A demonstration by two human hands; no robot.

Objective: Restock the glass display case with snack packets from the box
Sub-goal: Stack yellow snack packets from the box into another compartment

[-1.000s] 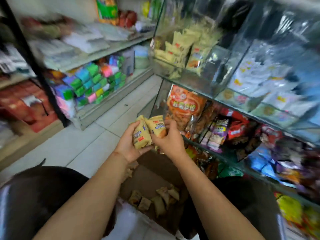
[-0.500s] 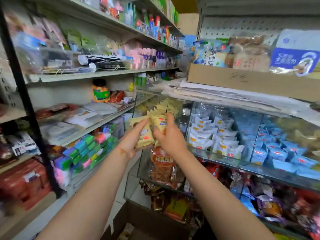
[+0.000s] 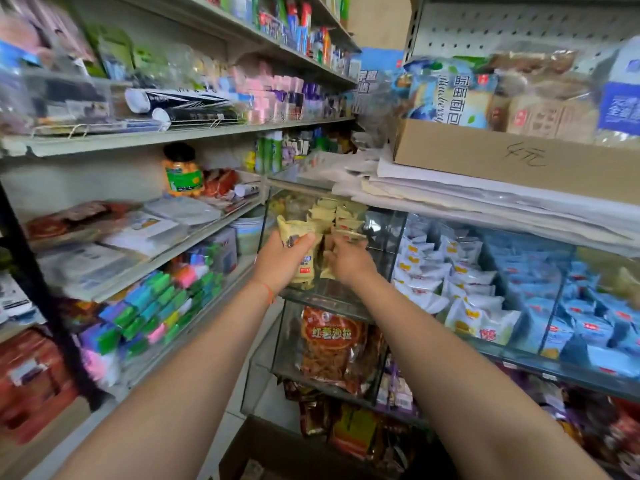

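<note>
In a crowded shop aisle, the left hand (image 3: pixel 282 263) grips pale yellow snack packets (image 3: pixel 302 252) at the glass display case's (image 3: pixel 384 237) open left end, the right hand's (image 3: pixel 349 261) curled fingers clutching more there, the brown cardboard box (image 3: pixel 273 452) cut off below.

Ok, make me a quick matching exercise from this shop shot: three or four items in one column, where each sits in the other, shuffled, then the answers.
Items:
1. yellow snack packets
2. orange bag
3. cardboard box
4. blue packets

Places:
A. on top of the glass case
B. gripped in the left hand
C. compartment below the hands
D. top shelf of the case, right end

Pairs: 1-B, 2-C, 3-A, 4-D
</note>
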